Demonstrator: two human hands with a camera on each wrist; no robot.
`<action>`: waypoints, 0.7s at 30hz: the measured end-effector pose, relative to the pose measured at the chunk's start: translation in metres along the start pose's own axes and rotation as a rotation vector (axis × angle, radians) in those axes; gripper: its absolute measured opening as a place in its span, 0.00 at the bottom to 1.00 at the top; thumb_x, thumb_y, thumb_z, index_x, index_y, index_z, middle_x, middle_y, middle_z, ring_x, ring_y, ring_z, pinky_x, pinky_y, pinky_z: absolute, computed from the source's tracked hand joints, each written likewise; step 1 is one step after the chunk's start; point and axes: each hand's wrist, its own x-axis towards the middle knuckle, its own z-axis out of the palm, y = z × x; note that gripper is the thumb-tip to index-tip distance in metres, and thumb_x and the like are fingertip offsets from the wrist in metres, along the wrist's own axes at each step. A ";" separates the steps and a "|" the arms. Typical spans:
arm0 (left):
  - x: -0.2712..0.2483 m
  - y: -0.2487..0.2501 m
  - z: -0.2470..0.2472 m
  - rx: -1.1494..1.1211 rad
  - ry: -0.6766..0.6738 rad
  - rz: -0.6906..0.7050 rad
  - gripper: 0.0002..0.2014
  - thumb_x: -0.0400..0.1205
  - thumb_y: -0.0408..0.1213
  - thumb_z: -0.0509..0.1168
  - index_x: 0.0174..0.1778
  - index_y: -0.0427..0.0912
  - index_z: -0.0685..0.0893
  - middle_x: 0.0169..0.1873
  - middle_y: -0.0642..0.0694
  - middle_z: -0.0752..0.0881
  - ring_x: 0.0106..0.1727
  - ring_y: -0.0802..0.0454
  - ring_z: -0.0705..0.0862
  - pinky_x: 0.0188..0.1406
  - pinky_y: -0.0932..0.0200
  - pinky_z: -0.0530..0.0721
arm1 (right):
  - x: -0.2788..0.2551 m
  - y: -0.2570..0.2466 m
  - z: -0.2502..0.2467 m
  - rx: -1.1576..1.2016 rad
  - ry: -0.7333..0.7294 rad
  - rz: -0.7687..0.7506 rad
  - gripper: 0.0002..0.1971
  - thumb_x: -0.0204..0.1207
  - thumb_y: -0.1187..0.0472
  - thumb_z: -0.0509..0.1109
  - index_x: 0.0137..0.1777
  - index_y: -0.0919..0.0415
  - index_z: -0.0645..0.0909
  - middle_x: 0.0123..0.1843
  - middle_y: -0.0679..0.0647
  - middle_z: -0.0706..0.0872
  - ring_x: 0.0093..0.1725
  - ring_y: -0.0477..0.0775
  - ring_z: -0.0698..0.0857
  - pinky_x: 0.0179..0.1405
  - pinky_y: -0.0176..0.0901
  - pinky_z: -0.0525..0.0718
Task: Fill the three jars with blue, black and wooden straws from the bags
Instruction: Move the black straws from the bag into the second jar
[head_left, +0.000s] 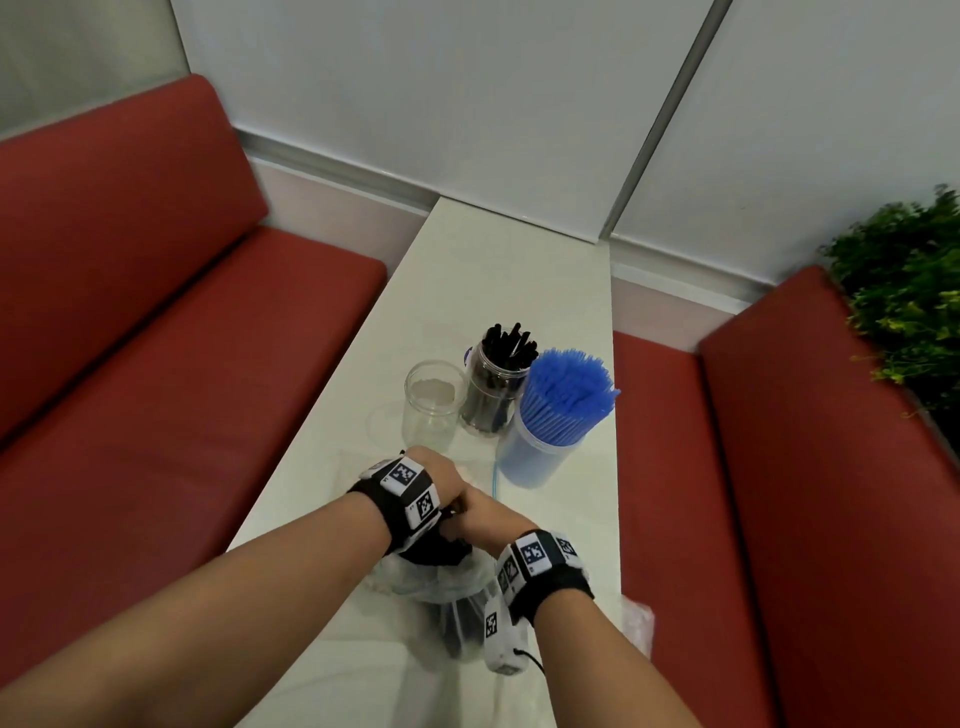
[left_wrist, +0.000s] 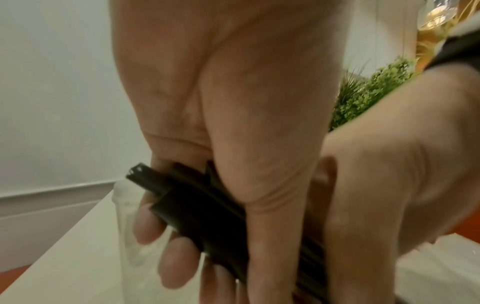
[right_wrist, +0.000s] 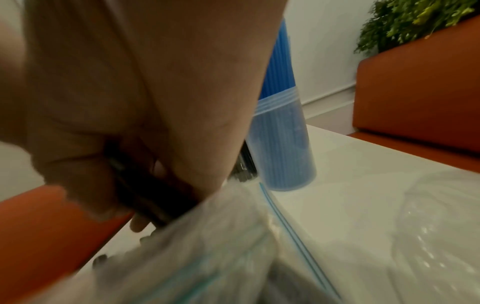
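Observation:
Three jars stand mid-table: an empty clear jar (head_left: 434, 405), a jar of black straws (head_left: 498, 387) and a jar packed with blue straws (head_left: 553, 415). Nearer me, a clear plastic bag (head_left: 457, 597) holds more black straws. My left hand (head_left: 436, 483) grips a bundle of black straws (left_wrist: 194, 216) at the bag's mouth, its fingers (left_wrist: 176, 257) curled under them. My right hand (head_left: 488, 519) is pressed against the left and holds the same bundle (right_wrist: 145, 191) just above the bag (right_wrist: 221, 257). No wooden straws are in view.
The narrow white table (head_left: 467, 260) runs between two red benches (head_left: 156, 338). A flat zip bag with a blue seal line (right_wrist: 285, 224) lies by the blue jar (right_wrist: 281, 144). Another clear bag (head_left: 636, 623) hangs over the table's right edge. A green plant (head_left: 904, 291) stands at the right.

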 end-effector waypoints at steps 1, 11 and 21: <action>-0.003 0.001 -0.005 0.025 0.013 -0.003 0.09 0.81 0.38 0.67 0.54 0.41 0.87 0.54 0.46 0.88 0.53 0.44 0.88 0.42 0.54 0.80 | 0.001 0.000 0.003 -0.057 0.024 0.011 0.20 0.75 0.74 0.72 0.67 0.63 0.82 0.61 0.62 0.89 0.58 0.54 0.85 0.63 0.53 0.86; -0.045 -0.025 -0.070 -0.343 0.339 -0.011 0.31 0.81 0.67 0.53 0.35 0.41 0.84 0.29 0.48 0.82 0.30 0.51 0.79 0.27 0.58 0.73 | -0.008 -0.007 0.015 0.218 0.270 -0.064 0.08 0.81 0.57 0.76 0.48 0.60 0.81 0.31 0.53 0.85 0.30 0.50 0.82 0.44 0.46 0.83; -0.042 -0.042 -0.065 -1.606 0.907 -0.028 0.21 0.87 0.55 0.56 0.49 0.46 0.89 0.43 0.50 0.91 0.46 0.52 0.89 0.50 0.57 0.84 | -0.026 -0.063 -0.023 0.443 0.446 -0.290 0.14 0.81 0.52 0.77 0.41 0.60 0.81 0.27 0.51 0.81 0.30 0.55 0.79 0.40 0.52 0.81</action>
